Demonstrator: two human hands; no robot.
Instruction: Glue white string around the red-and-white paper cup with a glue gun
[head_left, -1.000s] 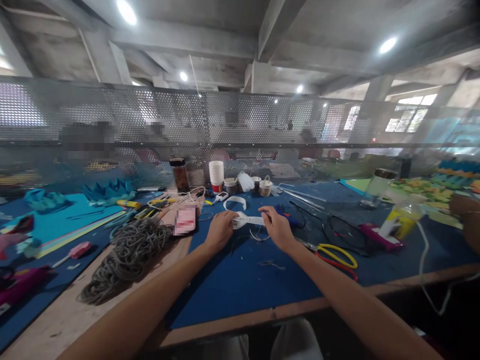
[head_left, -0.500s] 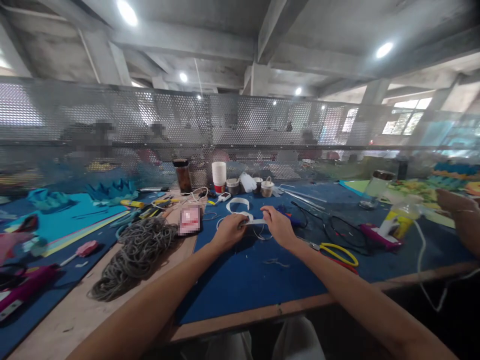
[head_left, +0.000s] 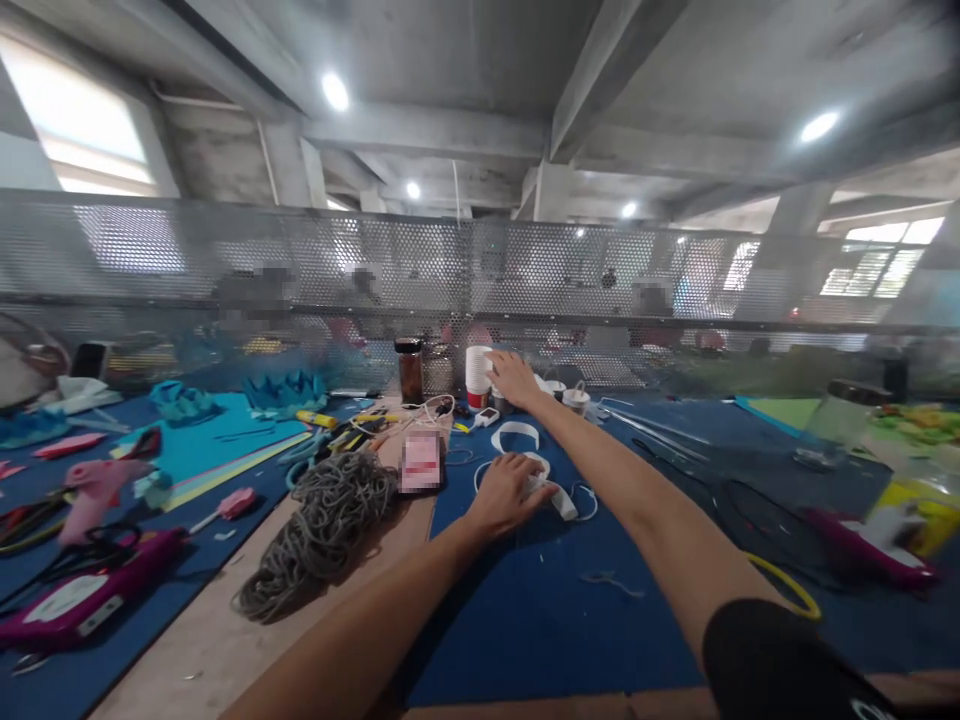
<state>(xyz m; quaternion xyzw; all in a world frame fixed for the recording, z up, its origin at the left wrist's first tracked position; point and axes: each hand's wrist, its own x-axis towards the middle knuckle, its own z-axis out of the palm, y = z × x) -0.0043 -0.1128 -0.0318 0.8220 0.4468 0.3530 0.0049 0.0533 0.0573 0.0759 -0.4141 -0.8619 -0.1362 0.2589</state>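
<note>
Cups [head_left: 475, 376] stack ridged at right hand [head_left: 516, 380], white strip [head_left: 564, 503] under left hand [head_left: 510, 494].

On the surface [head_left: 555, 630], a cord bundle [head_left: 322, 530] is placed at nine o'clock from the left hand [head_left: 508, 494], a jar [head_left: 410, 376] at eleven, a looped strip [head_left: 516, 427] at twelve; behind the strip, stacked cups [head_left: 475, 366] are set before a perforated screen [head_left: 420, 260].

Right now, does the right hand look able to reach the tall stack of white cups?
Likely yes: the right hand is beside the tall stack of white cups, nothing visible between; contact unclear.
</note>
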